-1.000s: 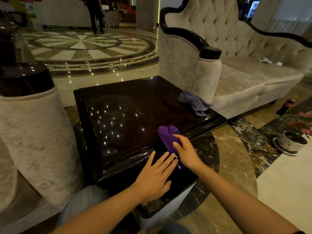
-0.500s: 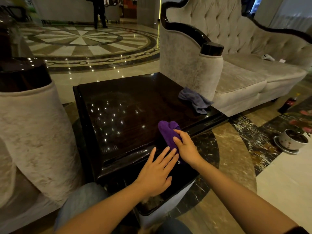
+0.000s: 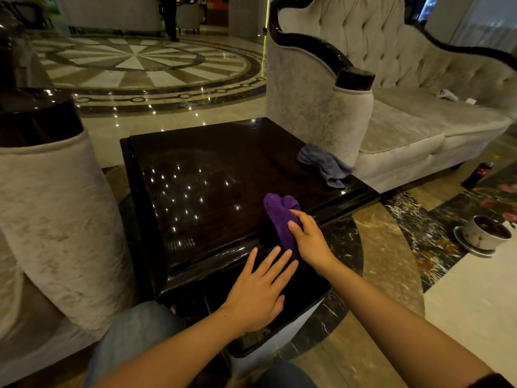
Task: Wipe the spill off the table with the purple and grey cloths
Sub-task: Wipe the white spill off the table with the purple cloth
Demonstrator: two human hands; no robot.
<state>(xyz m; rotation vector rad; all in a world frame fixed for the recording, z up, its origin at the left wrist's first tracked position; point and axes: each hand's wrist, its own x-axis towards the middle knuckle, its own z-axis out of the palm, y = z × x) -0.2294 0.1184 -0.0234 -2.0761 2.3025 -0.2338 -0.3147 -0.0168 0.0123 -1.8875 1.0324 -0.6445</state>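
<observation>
A dark glossy wooden table stands in front of me. My right hand presses a bunched purple cloth onto the table near its front right edge, fingers closed over it. My left hand lies flat with spread fingers on the table's near edge, just left of the right wrist, holding nothing. A crumpled grey cloth lies at the table's far right corner, against the sofa arm. No spill is plainly visible on the shiny top.
A pale tufted sofa stands right of the table, and an upholstered arm rises at the left. A potted plant saucer and a dark bottle sit on the marble floor at right. A person stands far back.
My right hand and the purple cloth have slid a little away from me along the table's right side. The left hand has stayed flat on the near edge.
</observation>
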